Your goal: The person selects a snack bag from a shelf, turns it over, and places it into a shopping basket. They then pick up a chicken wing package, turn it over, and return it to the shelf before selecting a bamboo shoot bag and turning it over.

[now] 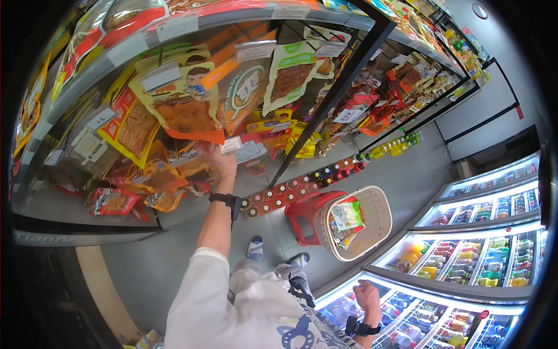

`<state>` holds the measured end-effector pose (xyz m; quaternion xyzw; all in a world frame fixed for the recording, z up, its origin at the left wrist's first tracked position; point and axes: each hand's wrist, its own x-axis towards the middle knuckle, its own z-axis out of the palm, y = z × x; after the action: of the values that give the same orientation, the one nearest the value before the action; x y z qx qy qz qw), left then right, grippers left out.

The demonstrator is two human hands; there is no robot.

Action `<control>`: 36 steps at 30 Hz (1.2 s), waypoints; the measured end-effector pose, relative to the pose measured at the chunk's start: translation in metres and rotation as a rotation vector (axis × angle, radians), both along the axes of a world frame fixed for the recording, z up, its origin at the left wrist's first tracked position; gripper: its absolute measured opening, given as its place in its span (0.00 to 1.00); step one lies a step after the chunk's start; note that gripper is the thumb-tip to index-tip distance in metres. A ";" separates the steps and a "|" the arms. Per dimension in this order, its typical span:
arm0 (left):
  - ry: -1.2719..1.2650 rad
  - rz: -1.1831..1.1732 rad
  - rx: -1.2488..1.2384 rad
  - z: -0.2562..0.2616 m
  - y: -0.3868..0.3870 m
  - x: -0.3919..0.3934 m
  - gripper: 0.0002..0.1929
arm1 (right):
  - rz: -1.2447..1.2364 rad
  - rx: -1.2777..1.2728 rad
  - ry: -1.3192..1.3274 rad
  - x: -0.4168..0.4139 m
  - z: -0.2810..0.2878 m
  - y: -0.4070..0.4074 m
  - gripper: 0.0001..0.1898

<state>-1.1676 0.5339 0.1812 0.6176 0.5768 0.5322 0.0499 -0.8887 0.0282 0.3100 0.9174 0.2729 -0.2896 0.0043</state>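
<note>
My left hand (223, 162) reaches in among hanging snack packets on a shop rack. Its fingers are blurred and partly hidden, so I cannot tell whether they grip anything. Just above it hangs a yellow-and-orange packet (187, 114) with a cartoon figure. A small price tag (230, 145) overlaps the fingers, and an orange-and-brown packet (242, 96) hangs to the upper right. Lower left of the hand are orange snack packets (160, 175). My right hand (368, 296) hangs loosely curled, with nothing seen in it, in front of a lit drinks cooler (414, 314).
A cream plastic basket (380, 218) holding several packets stands on a red plastic stool (301, 213). Rows of bottles (279, 194) line the floor below the rack. A slanting black rack post (331, 96) stands right of my left hand. More lit coolers (462, 257) run along the right.
</note>
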 end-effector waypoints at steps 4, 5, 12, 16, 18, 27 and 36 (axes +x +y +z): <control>-0.022 -0.016 -0.064 0.000 0.002 -0.002 0.15 | -0.009 -0.003 0.015 0.002 -0.004 -0.002 0.22; -0.053 -0.027 -0.073 0.000 0.002 -0.002 0.14 | -0.008 -0.010 0.009 0.002 -0.002 -0.002 0.22; -0.074 0.008 -0.021 0.000 0.012 -0.003 0.15 | -0.034 -0.016 -0.002 0.002 -0.002 -0.015 0.22; -0.069 0.026 -0.130 -0.001 0.016 -0.006 0.16 | -0.030 0.049 -0.039 -0.001 -0.001 -0.022 0.22; -0.062 0.026 -0.191 0.000 0.019 -0.008 0.16 | -0.042 0.046 -0.049 -0.005 -0.002 -0.025 0.22; 0.013 0.051 -0.204 -0.001 0.026 -0.010 0.15 | -0.094 0.016 -0.018 -0.010 -0.002 -0.039 0.22; 0.192 0.070 -0.127 -0.031 0.041 -0.033 0.13 | -0.114 0.041 -0.028 0.003 0.009 -0.023 0.21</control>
<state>-1.2003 0.5753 0.1503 0.6407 0.6328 0.4346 0.0148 -0.8860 0.0053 0.3186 0.9353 0.2258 -0.2709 -0.0274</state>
